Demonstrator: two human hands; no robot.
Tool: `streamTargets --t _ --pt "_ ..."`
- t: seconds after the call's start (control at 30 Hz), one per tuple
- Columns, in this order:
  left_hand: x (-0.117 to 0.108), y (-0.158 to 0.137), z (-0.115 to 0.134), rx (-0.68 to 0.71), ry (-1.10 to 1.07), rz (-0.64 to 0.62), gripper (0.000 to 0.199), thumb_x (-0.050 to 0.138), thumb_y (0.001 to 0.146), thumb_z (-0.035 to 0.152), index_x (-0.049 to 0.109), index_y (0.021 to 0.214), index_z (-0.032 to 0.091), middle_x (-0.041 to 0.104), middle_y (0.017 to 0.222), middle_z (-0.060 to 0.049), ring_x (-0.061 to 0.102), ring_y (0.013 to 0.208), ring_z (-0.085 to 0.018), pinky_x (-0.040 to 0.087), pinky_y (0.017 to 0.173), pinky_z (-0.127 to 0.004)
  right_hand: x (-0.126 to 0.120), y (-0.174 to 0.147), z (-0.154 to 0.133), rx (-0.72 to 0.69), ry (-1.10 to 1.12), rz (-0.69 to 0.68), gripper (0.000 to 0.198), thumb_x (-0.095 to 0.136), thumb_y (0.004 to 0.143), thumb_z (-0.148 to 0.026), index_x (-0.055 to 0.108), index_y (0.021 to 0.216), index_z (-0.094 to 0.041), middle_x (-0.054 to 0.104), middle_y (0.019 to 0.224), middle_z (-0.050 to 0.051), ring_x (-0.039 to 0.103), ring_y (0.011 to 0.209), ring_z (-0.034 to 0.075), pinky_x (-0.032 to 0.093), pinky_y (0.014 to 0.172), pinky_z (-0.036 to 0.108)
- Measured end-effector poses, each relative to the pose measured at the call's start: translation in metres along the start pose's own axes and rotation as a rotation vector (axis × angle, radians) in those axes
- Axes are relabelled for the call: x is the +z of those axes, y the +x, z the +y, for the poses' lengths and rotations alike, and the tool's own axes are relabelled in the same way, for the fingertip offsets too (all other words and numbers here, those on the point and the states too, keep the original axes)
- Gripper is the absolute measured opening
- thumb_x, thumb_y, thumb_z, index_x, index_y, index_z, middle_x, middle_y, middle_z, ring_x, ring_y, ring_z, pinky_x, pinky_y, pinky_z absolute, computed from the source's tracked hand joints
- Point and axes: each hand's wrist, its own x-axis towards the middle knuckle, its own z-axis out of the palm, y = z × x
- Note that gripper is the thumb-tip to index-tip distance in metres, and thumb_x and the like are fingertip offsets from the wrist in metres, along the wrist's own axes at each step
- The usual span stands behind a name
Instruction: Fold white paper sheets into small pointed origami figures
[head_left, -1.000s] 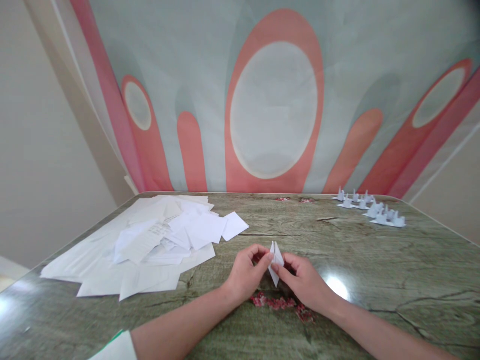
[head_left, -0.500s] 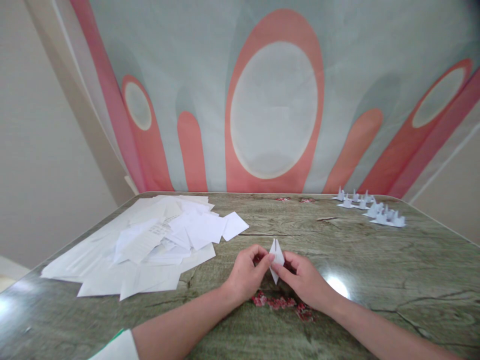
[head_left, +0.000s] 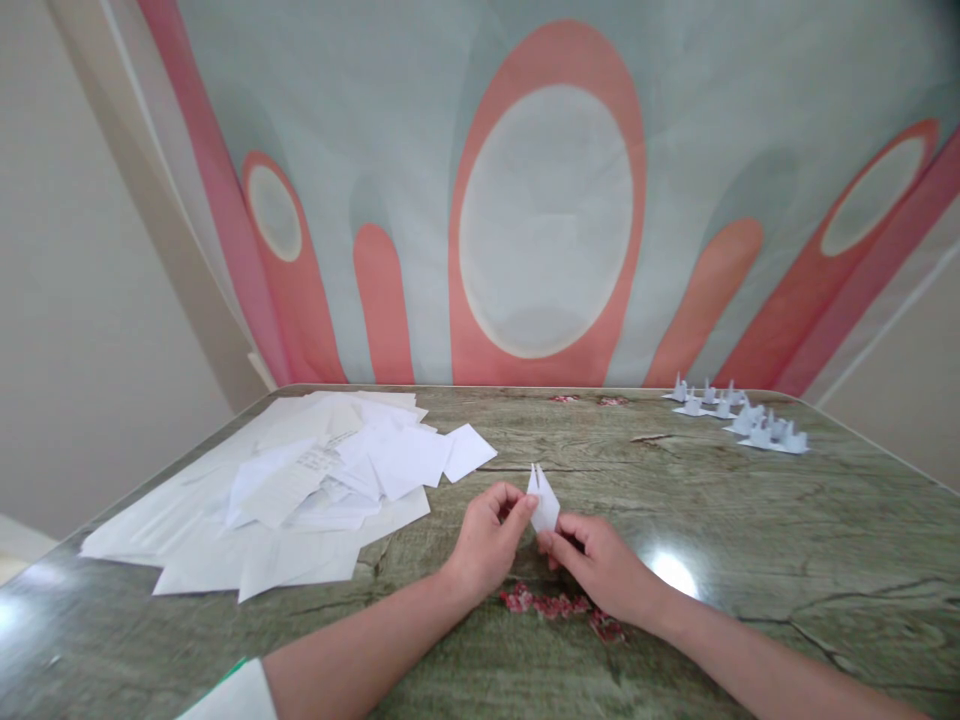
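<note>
Pinching folded paper [head_left: 543, 501]; both hands.

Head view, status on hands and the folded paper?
Left hand and right hand both pinch folded paper, two points up, above table. Loose sheets lie left, finished folds far right. Nothing between.

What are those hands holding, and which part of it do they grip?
A small folded white paper piece. The left hand pinches its left edge near the middle, and the right hand pinches its lower tip; its two points stand up.

Craft room: paper-strewn table [head_left: 750, 520], mural
</note>
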Motion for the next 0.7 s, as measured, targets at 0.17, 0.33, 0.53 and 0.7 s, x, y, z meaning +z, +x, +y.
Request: streamTargets --t 0.17,0.33,0.53,0.7 --pt "0.0 0.0 0.001 0.0 -0.001 0.005 0.028 0.051 0.082 0.039 0.051 0.068 0.014 0.05 0.063 0.001 0.045 0.06 -0.01 0.038 0.059 -0.021 -0.001 -0.001 0.0 -0.027 -0.051 -0.026 0.032 0.038 0.089 -0.034 0.052 0.066 -0.017 0.053 0.058 -0.001 0.048 0.055 0.013 0.035 0.054 0.023" --pt "-0.001 0.001 -0.003 0.014 0.034 0.019 0.028 0.051 0.082 0.039 0.051 0.068 0.014 0.049 0.063 0.002 0.045 0.06 -0.01 0.038 0.059 -0.02 0.0 0.001 0.003 -0.016 0.005 -0.038 0.03 0.042 0.088 -0.036 0.053 0.068 -0.016 0.054 0.06 -0.001 0.048 0.057 0.013 0.035 0.055 0.023" --pt "-0.002 -0.001 -0.002 0.027 0.1 -0.032 0.027 0.051 0.082 0.037 0.054 0.07 0.014 0.052 0.065 0.001 0.047 0.062 -0.011 0.038 0.06 -0.021 -0.001 0.002 0.011 0.004 0.151 0.104 0.026 0.046 0.086 -0.04 0.053 0.077 -0.017 0.051 0.066 -0.002 0.046 0.062 0.012 0.037 0.057 0.022" --pt "-0.002 -0.003 0.002 0.025 0.108 -0.104 0.024 0.051 0.083 0.035 0.06 0.081 0.013 0.059 0.074 -0.002 0.051 0.067 -0.012 0.04 0.064 -0.021 -0.003 0.004 0.011 0.003 0.193 0.109 0.026 0.047 0.085 -0.039 0.054 0.074 -0.017 0.051 0.065 -0.003 0.044 0.061 0.011 0.037 0.056 0.021"
